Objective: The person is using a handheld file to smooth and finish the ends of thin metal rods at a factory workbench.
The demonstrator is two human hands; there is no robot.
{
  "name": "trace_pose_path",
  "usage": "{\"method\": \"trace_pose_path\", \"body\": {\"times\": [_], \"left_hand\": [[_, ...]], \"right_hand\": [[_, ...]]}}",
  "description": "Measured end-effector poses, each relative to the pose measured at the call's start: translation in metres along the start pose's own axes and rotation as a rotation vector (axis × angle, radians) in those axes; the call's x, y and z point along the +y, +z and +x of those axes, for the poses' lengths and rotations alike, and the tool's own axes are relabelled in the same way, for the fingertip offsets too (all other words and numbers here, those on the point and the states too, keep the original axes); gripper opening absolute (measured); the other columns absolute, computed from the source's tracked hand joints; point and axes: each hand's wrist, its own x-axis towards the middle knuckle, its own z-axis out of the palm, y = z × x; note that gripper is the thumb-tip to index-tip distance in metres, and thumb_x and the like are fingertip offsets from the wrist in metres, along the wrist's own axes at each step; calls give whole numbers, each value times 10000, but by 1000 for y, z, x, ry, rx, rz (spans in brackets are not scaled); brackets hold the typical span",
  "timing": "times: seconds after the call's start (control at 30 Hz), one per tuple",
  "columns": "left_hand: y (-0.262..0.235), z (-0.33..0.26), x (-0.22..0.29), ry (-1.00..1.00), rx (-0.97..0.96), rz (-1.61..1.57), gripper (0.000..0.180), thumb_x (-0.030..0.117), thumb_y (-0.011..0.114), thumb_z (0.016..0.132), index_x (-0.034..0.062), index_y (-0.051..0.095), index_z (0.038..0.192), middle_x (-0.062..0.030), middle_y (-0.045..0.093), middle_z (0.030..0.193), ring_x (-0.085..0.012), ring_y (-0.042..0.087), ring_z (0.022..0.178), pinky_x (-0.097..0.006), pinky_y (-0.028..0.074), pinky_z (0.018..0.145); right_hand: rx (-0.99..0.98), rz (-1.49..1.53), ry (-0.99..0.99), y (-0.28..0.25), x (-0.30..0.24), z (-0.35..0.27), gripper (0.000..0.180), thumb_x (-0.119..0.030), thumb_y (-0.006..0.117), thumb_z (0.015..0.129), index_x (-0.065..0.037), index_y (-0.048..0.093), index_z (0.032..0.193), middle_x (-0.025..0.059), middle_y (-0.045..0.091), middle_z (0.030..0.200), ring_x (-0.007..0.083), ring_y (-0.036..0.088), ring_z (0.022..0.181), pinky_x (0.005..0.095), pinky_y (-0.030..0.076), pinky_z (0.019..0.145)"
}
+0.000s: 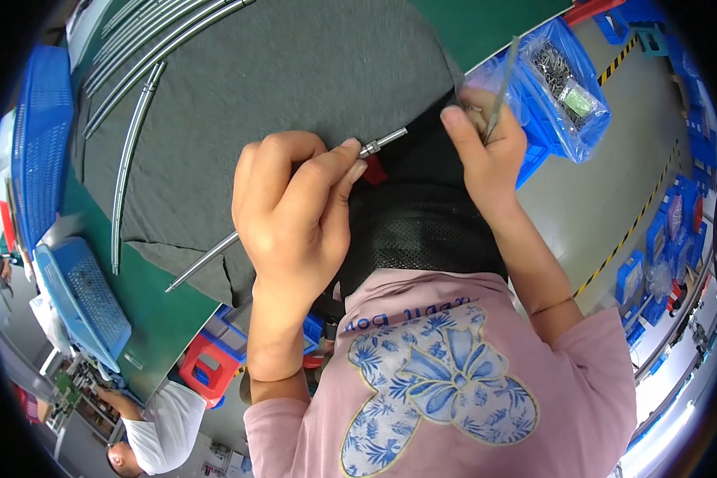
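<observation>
My left hand point(295, 207) is closed round a slim metal rod point(203, 261). The rod slants across my palm: its stepped, collared tip pokes out past thumb and forefinger, and its long plain end comes out below the hand. Off to the right, my right hand point(490, 155) is closed on a thin, flat metal tool point(505, 84) that points upward. The tool and fingertips are slightly blurred, and its exact kind cannot be made out. A gap separates the rod's tip from my right fingers. Beneath my left hand lies a dark grey cloth point(295, 80).
Curved metal tubes point(132, 171) lie on the cloth's left side, over a green table point(167, 319). Blue baskets point(84, 295) line the left edge. A blue bin point(566, 48), plastic-lined and full of small metal parts, stands right. Another person point(167, 426) sits at lower left near a red stool point(207, 370).
</observation>
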Motion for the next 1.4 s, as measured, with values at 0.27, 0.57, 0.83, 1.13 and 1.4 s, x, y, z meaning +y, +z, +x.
{"method": "trace_pose_path", "body": {"times": [0.27, 0.57, 0.83, 1.13, 1.4], "left_hand": [[0, -3, -1, -26, 29, -26, 168, 0, 713, 605, 39, 631, 747, -51, 508, 697, -197, 456, 587, -299, 359, 504], [2, -2, -1, -30, 50, -57, 161, -13, 710, 603, 36, 627, 732, -48, 511, 691, -198, 463, 579, -299, 364, 497], [3, -2, -1, -19, 45, -38, 159, -5, 709, 611, 41, 629, 741, -45, 506, 690, -191, 458, 582, -292, 362, 501], [2, -4, -2, -18, 24, -13, 166, 2, 704, 616, 45, 627, 757, -51, 511, 699, -196, 468, 593, -295, 368, 509], [0, -2, 0, -35, 4, 1, 153, 23, 697, 631, 53, 630, 765, -52, 516, 706, -204, 478, 609, -299, 372, 524]], "right_hand": [[-42, 209, -44, 20, -49, -12, 123, -102, 687, 778, -12, 605, 789, -37, 509, 553, 5, 428, 482, 176, 315, 434], [137, -389, -286, 26, -46, 1, 175, -136, 729, 715, -65, 575, 671, -9, 472, 457, 75, 428, 375, 224, 324, 382], [148, -253, -139, 3, -48, -5, 177, -119, 718, 739, -38, 568, 692, -41, 436, 461, 7, 367, 419, 192, 276, 394], [-218, 26, -98, -2, -63, -10, 116, -103, 566, 835, 1, 531, 795, 7, 512, 566, 25, 420, 466, 191, 314, 426], [-386, -201, -114, 0, -55, -29, 94, -110, 508, 875, -34, 560, 896, 86, 613, 705, 213, 603, 545, 284, 444, 484]]}}
